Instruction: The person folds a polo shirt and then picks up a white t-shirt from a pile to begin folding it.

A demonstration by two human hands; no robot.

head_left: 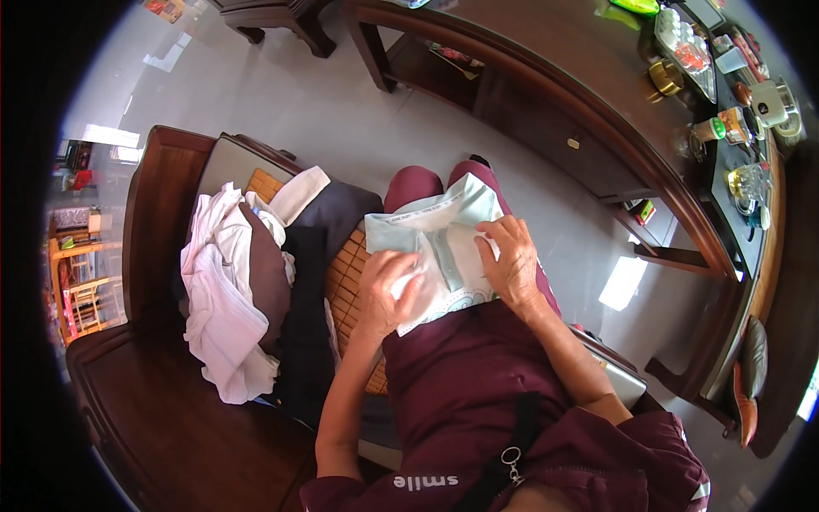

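Note:
A small white and mint-green shirt point(470, 269) with a button placket and a printed neckband lies across my lap. My left hand point(387, 291) is over its left edge, thumb and fingers apart, slightly blurred. On the shirt's right side rests my right hand point(512, 259), its fingertips at the cloth and its thumb spread from them. Part of the shirt's right edge is hidden under that hand. Left of my legs, a heap of white and pale pink clothes point(224, 307) lies beside a brown garment point(265, 281) and black cloth point(304, 307).
I sit on a dark wooden bench point(173, 397) with a woven bamboo mat point(345, 281). Ahead and to the right stands a long dark wooden table point(550, 70). Its right end holds a brass-coloured bowl point(667, 78), a tray of wrapped items point(684, 48) and several jars.

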